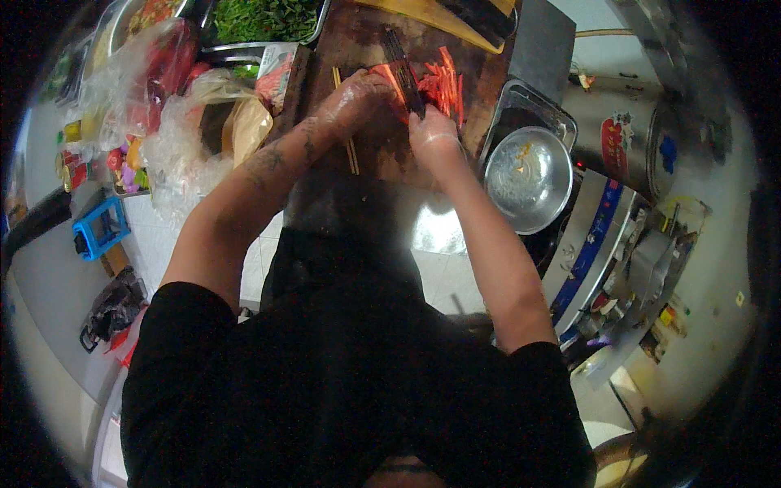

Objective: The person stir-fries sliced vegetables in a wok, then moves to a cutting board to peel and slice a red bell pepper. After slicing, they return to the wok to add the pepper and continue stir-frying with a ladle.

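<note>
My right hand, in a clear thin glove, is closed around the handle of a dark-bladed knife. The blade points away from me, over a dark wooden cutting board. Left of the blade my left hand, also in a clear glove, presses on a red vegetable piece, perhaps pepper or carrot; its fingertips are partly hidden. Just right of the blade lies a loose pile of thin red strips. A pair of wooden chopsticks passes beneath my left wrist on the board.
A metal bowl stands at the right, by a metal tray. A yellow board with a dark blade lies at the far edge. A tray of chopped greens and plastic bags are at the left.
</note>
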Demonstrator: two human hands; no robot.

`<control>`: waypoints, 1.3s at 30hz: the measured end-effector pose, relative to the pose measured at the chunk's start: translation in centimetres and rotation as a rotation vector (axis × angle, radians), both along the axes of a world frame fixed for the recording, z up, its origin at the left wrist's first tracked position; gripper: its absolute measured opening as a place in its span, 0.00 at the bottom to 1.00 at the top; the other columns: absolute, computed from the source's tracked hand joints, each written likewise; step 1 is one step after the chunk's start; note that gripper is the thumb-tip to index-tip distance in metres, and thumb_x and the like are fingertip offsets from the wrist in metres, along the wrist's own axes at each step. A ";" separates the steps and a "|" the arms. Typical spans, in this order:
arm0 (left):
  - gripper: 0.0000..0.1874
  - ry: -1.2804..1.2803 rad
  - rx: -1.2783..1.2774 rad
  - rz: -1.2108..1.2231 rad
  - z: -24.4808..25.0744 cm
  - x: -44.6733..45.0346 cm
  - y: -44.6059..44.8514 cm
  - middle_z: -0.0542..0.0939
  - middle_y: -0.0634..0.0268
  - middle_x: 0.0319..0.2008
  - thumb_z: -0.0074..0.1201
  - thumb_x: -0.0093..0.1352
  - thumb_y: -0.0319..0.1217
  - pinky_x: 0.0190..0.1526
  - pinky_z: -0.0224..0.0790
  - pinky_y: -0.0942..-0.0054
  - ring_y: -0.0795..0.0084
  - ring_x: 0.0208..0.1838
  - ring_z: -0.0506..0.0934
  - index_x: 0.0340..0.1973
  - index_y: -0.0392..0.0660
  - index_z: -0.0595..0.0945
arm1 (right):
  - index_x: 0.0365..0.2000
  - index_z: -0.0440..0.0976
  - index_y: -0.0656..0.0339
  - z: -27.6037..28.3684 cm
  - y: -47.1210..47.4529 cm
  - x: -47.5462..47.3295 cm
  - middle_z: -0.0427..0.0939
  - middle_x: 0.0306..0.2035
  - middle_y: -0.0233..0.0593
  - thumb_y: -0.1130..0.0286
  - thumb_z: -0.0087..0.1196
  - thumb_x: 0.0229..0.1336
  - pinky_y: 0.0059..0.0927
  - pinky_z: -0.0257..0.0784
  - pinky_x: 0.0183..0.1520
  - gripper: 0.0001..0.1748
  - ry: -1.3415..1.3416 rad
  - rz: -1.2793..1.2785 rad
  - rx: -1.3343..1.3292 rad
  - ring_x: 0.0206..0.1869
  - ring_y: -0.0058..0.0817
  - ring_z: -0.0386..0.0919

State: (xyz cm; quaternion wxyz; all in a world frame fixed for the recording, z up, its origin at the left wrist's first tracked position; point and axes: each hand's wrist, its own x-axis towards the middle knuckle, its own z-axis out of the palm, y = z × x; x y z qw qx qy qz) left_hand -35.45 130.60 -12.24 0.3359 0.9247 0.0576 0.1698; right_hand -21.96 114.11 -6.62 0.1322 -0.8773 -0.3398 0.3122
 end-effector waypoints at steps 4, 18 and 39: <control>0.12 -0.027 0.005 -0.042 1.0 0.2 -0.6 0.86 0.62 0.45 0.54 0.64 0.26 0.62 0.67 0.59 0.59 0.54 0.82 0.43 0.48 0.86 | 0.46 0.78 0.67 -0.7 3.7 1.9 0.82 0.41 0.66 0.54 0.53 0.69 0.55 0.74 0.57 0.23 -0.015 0.095 0.026 0.50 0.63 0.80; 0.16 0.019 0.068 0.027 0.3 0.6 0.4 0.85 0.63 0.46 0.58 0.62 0.20 0.63 0.67 0.56 0.58 0.55 0.81 0.44 0.50 0.83 | 0.42 0.78 0.67 2.6 -2.1 0.7 0.82 0.38 0.69 0.57 0.54 0.67 0.59 0.76 0.53 0.20 -0.013 -0.001 0.048 0.44 0.67 0.81; 0.13 -0.020 0.034 -0.026 0.4 0.7 1.0 0.86 0.62 0.44 0.56 0.63 0.25 0.60 0.67 0.63 0.59 0.52 0.83 0.42 0.48 0.85 | 0.49 0.78 0.64 -0.1 -1.3 -0.4 0.83 0.43 0.65 0.54 0.53 0.69 0.56 0.76 0.55 0.22 0.022 -0.045 0.016 0.50 0.63 0.80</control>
